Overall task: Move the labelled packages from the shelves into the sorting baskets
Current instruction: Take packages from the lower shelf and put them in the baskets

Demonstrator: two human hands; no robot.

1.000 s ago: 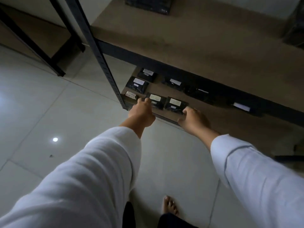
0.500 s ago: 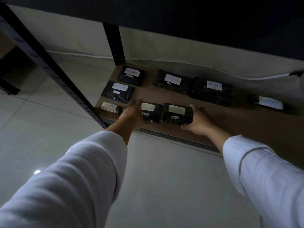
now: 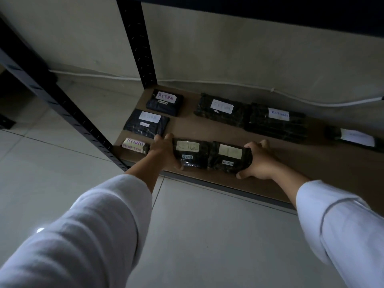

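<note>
Two black wrapped packages lie side by side at the front edge of the bottom shelf (image 3: 270,163). My left hand (image 3: 164,151) grips the left one (image 3: 192,153), whose white label reads RETURN. My right hand (image 3: 259,161) grips the right one (image 3: 229,156) from its right end, thumb under the near edge. The two packages touch each other. Several more labelled black packages lie on the same shelf, among them one (image 3: 165,101) at the back left and a small one (image 3: 135,145) just left of my left hand. No sorting basket is in view.
A black perforated upright (image 3: 62,100) stands at the shelf's front left corner and another (image 3: 137,42) at the back. The dark shelf above (image 3: 270,9) overhangs the top of the view. A white cable (image 3: 228,82) runs along the wall. Pale floor tiles (image 3: 207,235) lie below.
My head has dropped below the upper shelf, and the bottom shelf now fills the view. Both hands have closed round the two front packages, the right thumb now hooked under the near edge.
</note>
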